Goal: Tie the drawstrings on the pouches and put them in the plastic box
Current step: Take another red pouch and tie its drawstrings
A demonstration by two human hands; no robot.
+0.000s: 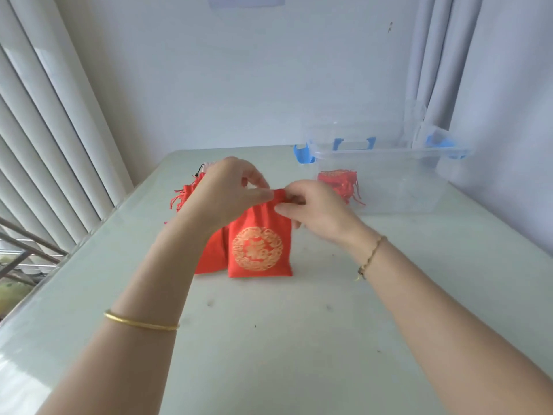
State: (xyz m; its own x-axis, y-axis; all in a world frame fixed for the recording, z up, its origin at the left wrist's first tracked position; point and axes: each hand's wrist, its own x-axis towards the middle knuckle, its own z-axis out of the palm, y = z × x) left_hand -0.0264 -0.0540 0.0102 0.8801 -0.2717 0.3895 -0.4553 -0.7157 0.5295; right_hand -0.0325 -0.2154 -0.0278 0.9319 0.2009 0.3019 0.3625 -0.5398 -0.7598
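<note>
Centre frame, I'm at the tying step: left hand (227,190) and right hand (311,205) pinch the pouch (258,247) neck with curled fingers (260,194), it standing on the surface (299,339); next, I judge, snug the knot, then reach upper right to the box (389,151).

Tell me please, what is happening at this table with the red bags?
A person works with two bare hands at a pale table. The left hand and the right hand pinch the gathered top of a red pouch with a gold emblem, held upright on the table. A second pouch shows beside it on the left, and more red pouches lie farther back. Another pouch is already inside the clear plastic box at the far right.
</note>
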